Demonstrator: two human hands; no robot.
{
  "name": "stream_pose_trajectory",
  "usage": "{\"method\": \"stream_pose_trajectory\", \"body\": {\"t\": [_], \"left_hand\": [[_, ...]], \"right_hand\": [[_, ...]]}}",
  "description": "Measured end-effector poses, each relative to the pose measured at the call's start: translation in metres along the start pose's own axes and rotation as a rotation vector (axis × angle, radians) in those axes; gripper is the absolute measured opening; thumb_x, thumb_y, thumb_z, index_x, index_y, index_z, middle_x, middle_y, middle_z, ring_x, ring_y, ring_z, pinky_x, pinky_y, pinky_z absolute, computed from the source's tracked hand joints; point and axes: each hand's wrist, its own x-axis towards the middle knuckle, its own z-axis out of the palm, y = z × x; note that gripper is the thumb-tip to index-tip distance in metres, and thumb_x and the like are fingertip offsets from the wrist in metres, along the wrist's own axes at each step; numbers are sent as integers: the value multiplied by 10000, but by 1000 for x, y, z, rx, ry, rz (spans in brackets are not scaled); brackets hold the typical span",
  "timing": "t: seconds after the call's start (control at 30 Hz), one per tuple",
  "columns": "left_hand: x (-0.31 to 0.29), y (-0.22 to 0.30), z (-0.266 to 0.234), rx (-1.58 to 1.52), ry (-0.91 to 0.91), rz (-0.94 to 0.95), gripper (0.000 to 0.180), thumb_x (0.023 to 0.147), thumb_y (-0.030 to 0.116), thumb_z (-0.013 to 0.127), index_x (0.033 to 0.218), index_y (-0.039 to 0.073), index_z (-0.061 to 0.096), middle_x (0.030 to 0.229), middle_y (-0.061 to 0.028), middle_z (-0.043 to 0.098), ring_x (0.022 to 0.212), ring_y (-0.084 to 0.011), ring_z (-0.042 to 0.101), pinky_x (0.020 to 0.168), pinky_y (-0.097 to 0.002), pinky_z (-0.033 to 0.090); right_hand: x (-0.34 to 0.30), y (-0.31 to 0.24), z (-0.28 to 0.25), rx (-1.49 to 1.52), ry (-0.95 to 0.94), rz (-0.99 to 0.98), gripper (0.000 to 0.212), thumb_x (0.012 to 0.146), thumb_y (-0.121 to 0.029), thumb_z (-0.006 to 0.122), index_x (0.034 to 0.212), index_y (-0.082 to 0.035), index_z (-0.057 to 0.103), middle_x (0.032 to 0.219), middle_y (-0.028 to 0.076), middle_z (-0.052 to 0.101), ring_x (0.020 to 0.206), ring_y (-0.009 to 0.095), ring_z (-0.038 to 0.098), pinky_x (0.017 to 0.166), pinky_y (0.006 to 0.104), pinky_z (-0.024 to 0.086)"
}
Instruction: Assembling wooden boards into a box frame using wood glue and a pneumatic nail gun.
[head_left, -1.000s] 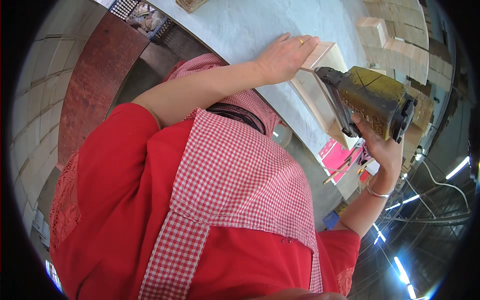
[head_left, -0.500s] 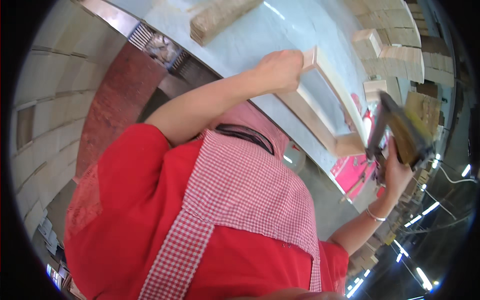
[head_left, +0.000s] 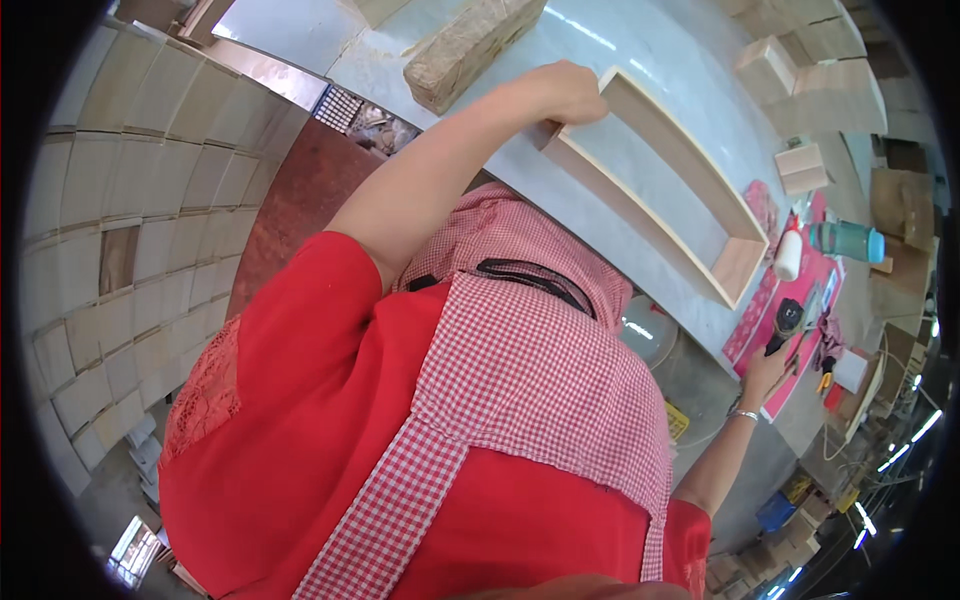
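A long rectangular pale wooden frame lies on the light blue-grey tabletop, running from upper left to lower right. My left hand is closed on its far left end, fingers wrapped over the short side. At the right, over a pink mat, my right hand is closed round the dark handle of a nail gun. Its black head points away from me and most of its body is hidden from this angle. A bracelet circles my right wrist.
A long rough wood block lies left of the frame. A white bottle and a blue-capped teal bottle stand beyond the mat. Small wooden boxes sit far right. Stacked boards form a wall at left.
My right hand has lowered the nail gun from beside the frame to the pink mat. The frame now lies flatter on the table, with my left hand still on its end.
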Motion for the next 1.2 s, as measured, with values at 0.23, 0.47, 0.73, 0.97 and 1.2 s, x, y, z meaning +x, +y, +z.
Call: {"method": "stream_pose_trajectory", "body": {"t": [0.23, 0.47, 0.73, 0.97, 1.2], "left_hand": [[-4, -14, 22, -180, 406, 262, 464, 854, 279, 590, 1203, -23, 630, 1118, -225, 682, 866, -382, 691, 799, -411, 556], [-9, -18, 33, -616, 363, 236, 459, 924, 240, 650, 1344, 65, 585, 1129, -123, 685, 957, -176, 653, 819, -317, 524], [-22, 2, 27, -851, 346, 204, 562, 943, 208, 643, 1430, -13, 473, 1317, -108, 594, 1202, -165, 538, 1016, -293, 410], [-63, 71, -106, -279, 501, 680, 681, 958, 303, 575, 1535, 47, 318, 1577, -107, 331, 1422, -222, 350, 1168, -354, 270], [-91, 195, -120, 322, 347, 886, 597, 951, 309, 556, 1465, 32, 434, 1520, -157, 409, 1425, -298, 347, 1165, -400, 265]], "right_hand": [[0, -16, 20, -34, -36, 91, 600, 847, -162, 668, 1369, 56, 467, 1153, 322, 623, 1023, 471, 620, 905, 501, 494], [-1, -47, -7, -135, 269, -69, 436, 884, -261, 672, 1205, 27, 609, 1041, 255, 671, 948, 402, 656, 836, 479, 518], [-23, -167, -31, 906, -236, 75, 332, 1020, -279, 520, 1094, 26, 629, 855, 101, 652, 792, 156, 591, 718, 337, 477], [18, -217, -37, 1288, -351, 35, 347, 1031, -313, 496, 1081, 7, 622, 882, 61, 651, 804, 111, 594, 702, 294, 489], [38, -107, -18, 894, 401, 141, 288, 884, -190, 709, 1061, 30, 656, 990, 165, 679, 845, 245, 669, 769, 358, 522]]}}
